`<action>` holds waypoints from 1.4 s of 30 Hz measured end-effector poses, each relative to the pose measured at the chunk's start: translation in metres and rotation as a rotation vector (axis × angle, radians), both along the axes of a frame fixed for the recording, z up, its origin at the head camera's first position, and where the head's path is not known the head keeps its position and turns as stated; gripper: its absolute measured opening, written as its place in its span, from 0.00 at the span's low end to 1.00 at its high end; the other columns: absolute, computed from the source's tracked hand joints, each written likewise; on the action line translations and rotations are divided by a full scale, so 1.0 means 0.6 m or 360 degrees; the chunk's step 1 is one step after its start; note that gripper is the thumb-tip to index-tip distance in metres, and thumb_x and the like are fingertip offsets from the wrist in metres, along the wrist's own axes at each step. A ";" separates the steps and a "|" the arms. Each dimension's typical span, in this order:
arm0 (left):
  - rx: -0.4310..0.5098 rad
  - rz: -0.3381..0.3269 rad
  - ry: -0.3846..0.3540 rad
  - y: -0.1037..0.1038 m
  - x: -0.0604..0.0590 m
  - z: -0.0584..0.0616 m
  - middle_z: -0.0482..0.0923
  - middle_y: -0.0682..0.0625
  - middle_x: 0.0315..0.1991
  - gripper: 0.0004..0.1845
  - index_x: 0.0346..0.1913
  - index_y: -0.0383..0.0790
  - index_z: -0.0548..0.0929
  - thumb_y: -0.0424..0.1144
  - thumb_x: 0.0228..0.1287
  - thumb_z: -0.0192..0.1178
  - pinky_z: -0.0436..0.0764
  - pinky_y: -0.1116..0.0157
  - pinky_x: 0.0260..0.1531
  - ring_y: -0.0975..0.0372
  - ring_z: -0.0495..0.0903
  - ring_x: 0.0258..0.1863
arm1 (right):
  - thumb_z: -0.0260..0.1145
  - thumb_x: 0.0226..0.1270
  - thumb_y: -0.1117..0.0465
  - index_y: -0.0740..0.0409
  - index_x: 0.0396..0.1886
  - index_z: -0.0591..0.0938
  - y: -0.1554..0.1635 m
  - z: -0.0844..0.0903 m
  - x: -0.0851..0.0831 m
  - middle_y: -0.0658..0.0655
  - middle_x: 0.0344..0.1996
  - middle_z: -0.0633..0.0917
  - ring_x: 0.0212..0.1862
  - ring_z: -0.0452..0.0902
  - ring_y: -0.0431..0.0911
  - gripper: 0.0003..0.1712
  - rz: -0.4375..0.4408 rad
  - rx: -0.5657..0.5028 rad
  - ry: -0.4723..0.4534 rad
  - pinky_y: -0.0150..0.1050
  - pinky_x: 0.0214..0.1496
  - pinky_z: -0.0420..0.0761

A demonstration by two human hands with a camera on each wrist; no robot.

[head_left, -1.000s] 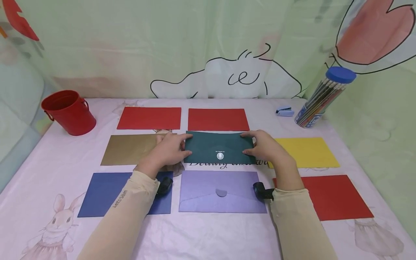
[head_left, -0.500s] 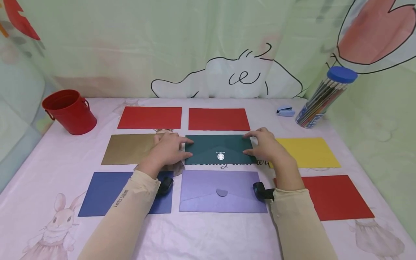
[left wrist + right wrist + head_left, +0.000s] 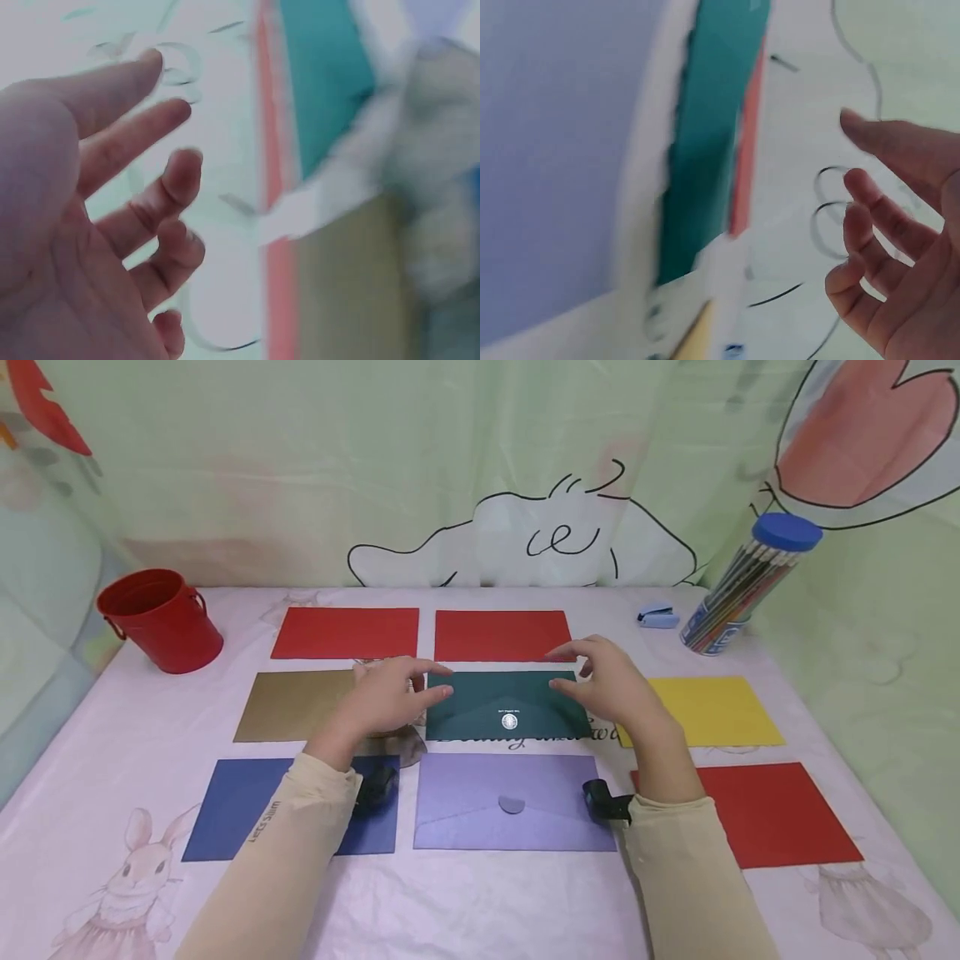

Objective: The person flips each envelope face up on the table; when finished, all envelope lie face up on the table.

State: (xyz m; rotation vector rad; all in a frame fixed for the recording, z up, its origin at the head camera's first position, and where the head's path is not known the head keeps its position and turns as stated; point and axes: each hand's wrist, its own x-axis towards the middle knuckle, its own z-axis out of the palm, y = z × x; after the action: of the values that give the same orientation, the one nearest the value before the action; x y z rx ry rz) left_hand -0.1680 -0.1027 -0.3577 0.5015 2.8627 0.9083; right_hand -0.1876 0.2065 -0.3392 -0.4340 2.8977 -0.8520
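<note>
Both hands free of any load. Left hand (image 3: 390, 697) — fingers loosely bent, thumb apart from them, hovering at the left end of the green envelope (image 3: 510, 697), nothing grasped. Right hand (image 3: 607, 685) mirrors it at the right end, thumb and forefinger spread, also released; both wrist views show bare palms.

Green envelope lies flat on the pale tablecloth (image 3: 480, 910), middle of its row, a small round white mark near its lower edge. Gold paper (image 3: 288, 706) to its left, partly behind the left hand; yellow paper (image 3: 716, 712) to its right, one corner behind the right arm.

Nearer the person: blue paper (image 3: 232, 810), partly under the left sleeve (image 3: 258, 860); purple envelope (image 3: 513, 827) with a rounded tab; red paper (image 3: 780, 814) beside the right sleeve (image 3: 697, 868).

Farther row — two red sheets (image 3: 345, 633), side by side. Far left, a red bucket (image 3: 168, 631). Far right, a blue stapler (image 3: 658, 618) near a blue-lidded jar of pencils (image 3: 738, 593). Printed curtain (image 3: 300, 468) behind.
</note>
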 end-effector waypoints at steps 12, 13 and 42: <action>0.0322 -0.0239 0.0058 -0.119 0.070 0.075 0.78 0.55 0.45 0.25 0.66 0.57 0.79 0.49 0.66 0.67 0.79 0.56 0.38 0.59 0.75 0.45 | 0.81 0.55 0.57 0.55 0.68 0.75 -0.083 0.054 0.053 0.57 0.60 0.76 0.53 0.77 0.52 0.41 0.0316 -0.0185 0.0029 0.49 0.48 0.83; 0.0313 -0.0246 0.0071 -0.134 0.078 0.073 0.77 0.56 0.45 0.26 0.66 0.57 0.79 0.48 0.65 0.69 0.79 0.56 0.39 0.59 0.74 0.45 | 0.81 0.53 0.57 0.54 0.68 0.75 -0.093 0.053 0.058 0.57 0.60 0.76 0.54 0.77 0.52 0.42 0.0351 -0.0213 0.0008 0.49 0.49 0.83; 0.0149 -0.0150 -0.0265 -0.357 0.205 -0.047 0.61 0.48 0.69 0.54 0.76 0.55 0.64 0.47 0.44 0.82 0.69 0.37 0.52 0.70 0.52 0.63 | 0.87 0.40 0.46 0.54 0.73 0.69 -0.276 -0.017 0.145 0.54 0.64 0.72 0.66 0.65 0.48 0.59 0.0770 0.0136 -0.0365 0.42 0.64 0.72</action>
State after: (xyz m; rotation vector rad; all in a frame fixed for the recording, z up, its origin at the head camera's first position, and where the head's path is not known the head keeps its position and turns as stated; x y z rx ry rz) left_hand -0.0447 -0.3171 -0.3861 0.5379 2.6345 1.0203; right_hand -0.1007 0.0407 -0.3492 -0.9107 2.4478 -0.6462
